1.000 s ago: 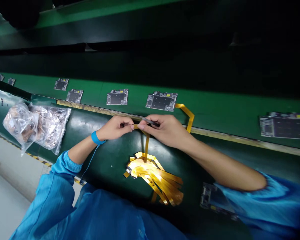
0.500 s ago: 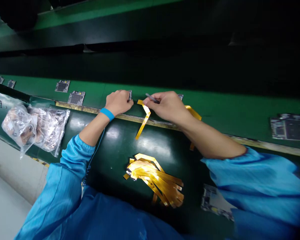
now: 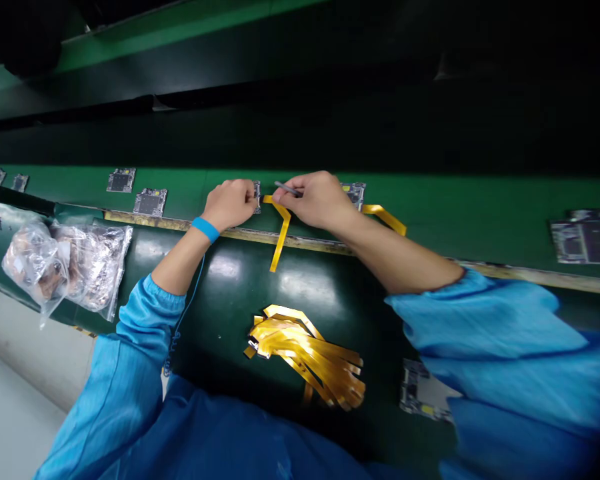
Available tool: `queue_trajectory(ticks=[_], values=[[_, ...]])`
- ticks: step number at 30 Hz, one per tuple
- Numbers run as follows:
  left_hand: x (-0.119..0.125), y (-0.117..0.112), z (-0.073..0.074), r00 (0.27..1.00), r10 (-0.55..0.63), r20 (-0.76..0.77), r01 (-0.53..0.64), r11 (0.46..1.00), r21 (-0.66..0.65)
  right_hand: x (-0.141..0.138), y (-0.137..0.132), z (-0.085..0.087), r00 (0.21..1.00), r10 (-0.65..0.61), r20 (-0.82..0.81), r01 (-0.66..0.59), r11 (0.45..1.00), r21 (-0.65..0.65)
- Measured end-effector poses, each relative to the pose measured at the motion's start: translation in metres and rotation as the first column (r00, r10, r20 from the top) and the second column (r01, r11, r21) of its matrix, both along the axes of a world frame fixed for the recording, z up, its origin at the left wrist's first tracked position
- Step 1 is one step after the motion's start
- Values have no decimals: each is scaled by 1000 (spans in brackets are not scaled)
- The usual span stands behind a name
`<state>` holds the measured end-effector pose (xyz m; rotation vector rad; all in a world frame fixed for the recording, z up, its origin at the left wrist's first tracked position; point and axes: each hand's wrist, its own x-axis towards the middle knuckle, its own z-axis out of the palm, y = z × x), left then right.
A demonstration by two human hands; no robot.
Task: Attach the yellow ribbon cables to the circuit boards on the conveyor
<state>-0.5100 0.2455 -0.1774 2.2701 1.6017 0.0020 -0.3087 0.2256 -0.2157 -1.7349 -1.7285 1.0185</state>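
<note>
My left hand (image 3: 229,204) lies over a circuit board (image 3: 257,197) on the green belt, its fingers curled at the board's edge. My right hand (image 3: 317,199) pinches a slim dark tool (image 3: 286,189), its kind too small to tell. A bent amber flex cable (image 3: 281,233) runs from between my hands down across the belt's edge. A second amber cable (image 3: 385,217) stretches right from a board (image 3: 353,193) that my right hand partly hides. A loose pile of similar cables (image 3: 305,357) lies on the dark bench below my hands. A blue wrist strap (image 3: 205,229) circles my left wrist.
Several more circuit boards (image 3: 150,202) sit in a row on the green conveyor belt (image 3: 455,207), behind a yellowish rail (image 3: 300,243). A clear plastic bag (image 3: 67,270) of foil-wrapped items lies at the left. Another board (image 3: 423,393) lies by my right sleeve.
Both hands have moved from the belt's edge up onto the boards on the belt. The amber cable has risen with them and now lies across the rail.
</note>
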Motion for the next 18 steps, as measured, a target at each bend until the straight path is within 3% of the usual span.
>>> queue_trajectory(ticks=[7, 12, 18], values=[[-9, -22, 3, 988, -155, -17, 156, 981, 118, 4, 0, 4, 996, -64, 54, 64, 998, -8], [15, -19, 7, 992, -26, -123, 33, 998, 57, 15, 2, -3, 998, -61, -15, 61, 998, -28], [42, -13, 8, 978, 7, -210, 2, 999, 45, 22, 5, -12, 994, -89, -56, 86, 995, -44]])
